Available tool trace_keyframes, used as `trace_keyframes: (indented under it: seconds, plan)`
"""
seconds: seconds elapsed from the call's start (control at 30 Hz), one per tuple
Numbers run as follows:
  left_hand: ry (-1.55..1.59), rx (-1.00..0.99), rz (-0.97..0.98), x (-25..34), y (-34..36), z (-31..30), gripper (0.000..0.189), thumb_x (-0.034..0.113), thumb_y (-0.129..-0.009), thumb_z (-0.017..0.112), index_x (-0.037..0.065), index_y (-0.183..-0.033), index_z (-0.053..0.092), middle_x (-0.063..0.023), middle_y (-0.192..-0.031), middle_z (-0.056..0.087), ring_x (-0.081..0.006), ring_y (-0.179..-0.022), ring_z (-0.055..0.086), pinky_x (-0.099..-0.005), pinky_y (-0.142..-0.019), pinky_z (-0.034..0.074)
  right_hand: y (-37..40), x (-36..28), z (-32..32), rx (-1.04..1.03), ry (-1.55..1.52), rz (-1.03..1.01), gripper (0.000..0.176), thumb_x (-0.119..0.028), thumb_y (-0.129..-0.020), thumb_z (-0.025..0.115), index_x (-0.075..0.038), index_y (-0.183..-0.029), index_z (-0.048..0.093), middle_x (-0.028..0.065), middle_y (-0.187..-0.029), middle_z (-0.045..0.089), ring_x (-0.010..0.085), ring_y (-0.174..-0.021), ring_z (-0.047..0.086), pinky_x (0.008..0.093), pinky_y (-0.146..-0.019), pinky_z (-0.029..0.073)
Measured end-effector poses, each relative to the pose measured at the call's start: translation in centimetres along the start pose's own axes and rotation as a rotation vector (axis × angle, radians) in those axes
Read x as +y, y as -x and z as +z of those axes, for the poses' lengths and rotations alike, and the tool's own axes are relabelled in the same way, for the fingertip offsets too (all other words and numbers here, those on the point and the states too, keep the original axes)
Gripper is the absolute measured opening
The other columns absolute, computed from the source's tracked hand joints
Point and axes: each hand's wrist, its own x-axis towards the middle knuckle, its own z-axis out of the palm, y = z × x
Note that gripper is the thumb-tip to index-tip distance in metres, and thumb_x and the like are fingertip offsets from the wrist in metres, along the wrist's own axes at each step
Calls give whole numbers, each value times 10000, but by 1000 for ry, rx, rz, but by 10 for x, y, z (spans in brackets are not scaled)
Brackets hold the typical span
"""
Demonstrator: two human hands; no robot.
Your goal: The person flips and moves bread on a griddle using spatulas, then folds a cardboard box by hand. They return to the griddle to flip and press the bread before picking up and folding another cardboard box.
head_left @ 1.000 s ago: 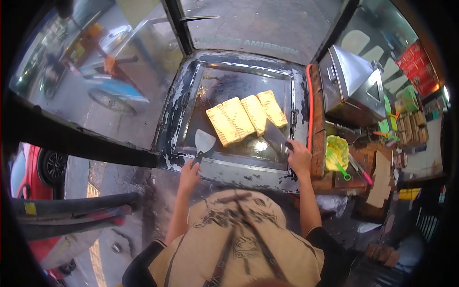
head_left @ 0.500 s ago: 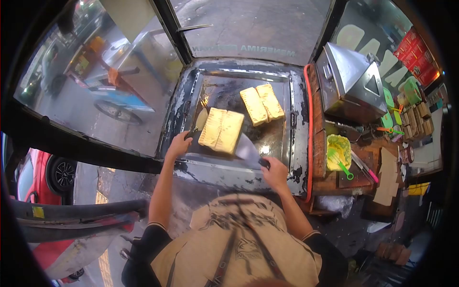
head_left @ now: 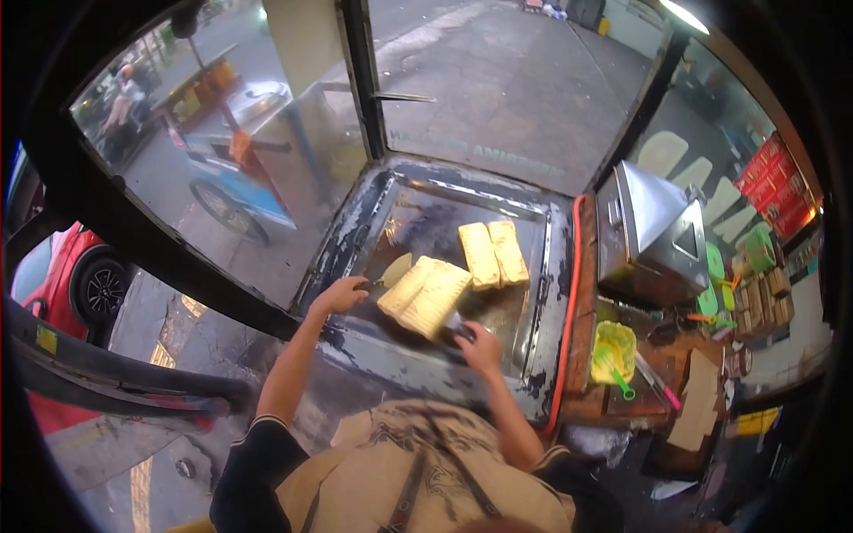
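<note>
Count check: 4 bread slabs (head_left: 433,299) on 1 griddle (head_left: 433,211), as 2 pairs: 2 near left, 2 far right. Hands: 2, i.e. 1 left hand (head_left: 338,296) and 1 right hand (head_left: 482,349). Spatulas: 2, one per hand; 1 left spatula (head_left: 397,270), 1 right spatula (head_left: 459,325). Right side: 1 steel box (head_left: 653,233), 1 red hose (head_left: 576,244), 1 yellow tub (head_left: 603,336) with 1 green-handled brush (head_left: 626,389) in it, 1 pink-handled tool (head_left: 671,399) just beside. Brown blocks (head_left: 762,306) far right: several, too small for a firm count. Outside left: 1 red car (head_left: 67,275), 1 cart (head_left: 227,182) with 1 wheel (head_left: 224,211) visible.
</note>
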Motion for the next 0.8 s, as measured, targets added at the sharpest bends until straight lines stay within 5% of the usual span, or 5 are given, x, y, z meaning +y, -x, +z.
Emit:
trace_keyframes:
  seconds: [0.13, 0.17, 0.37, 0.6, 0.8]
  plan:
    - [68, 40, -73, -28, 4, -8, 402, 152, -805, 633, -6, -1172, 583, -167, -870, 671, -243, -787, 649, -344, -760, 489, -6, -23, 2, 1, -75, -63, 375, -248, -720, 751, -79, -1044, 668, 137, -919, 689, 278, -829, 671, 349, -724, 508]
    - [-118, 156, 130, -63, -8, -3, 386, 161, -795, 628, 26, -1155, 601, -165, -858, 671, -253, -774, 648, -351, -744, 490, -14, -21, 13, -4, -90, -104, 380, -250, -724, 754, -75, -1049, 665, 138, -913, 689, 276, -832, 672, 342, -731, 507]
    - [-21, 96, -60, -35, 10, -33, 355, 201, -786, 616, 19, -1091, 611, -193, -932, 662, -335, -895, 634, -410, -796, 485, -50, -45, 43, -64, -8, -177, 373, -303, -720, 735, -112, -1034, 671, 129, -904, 689, 297, -828, 665, 358, -734, 509]
    - [-225, 277, 58, -44, 16, -29, 358, 218, -796, 583, 21, -1095, 600, -233, -979, 637, -401, -953, 593, -461, -827, 473, -68, -45, 5, -225, 292, -103, 415, -348, -678, 747, -144, -1032, 680, 109, -917, 692, 305, -845, 658, 402, -740, 511]
    - [-207, 219, 29, -1, 24, 36, 333, 161, -789, 593, -5, -1077, 569, -296, -881, 618, -457, -889, 591, -506, -791, 470, -53, -66, -29, -149, 543, -62, 292, -229, -698, 725, -96, -952, 675, 139, -853, 683, 306, -832, 658, 409, -728, 512]
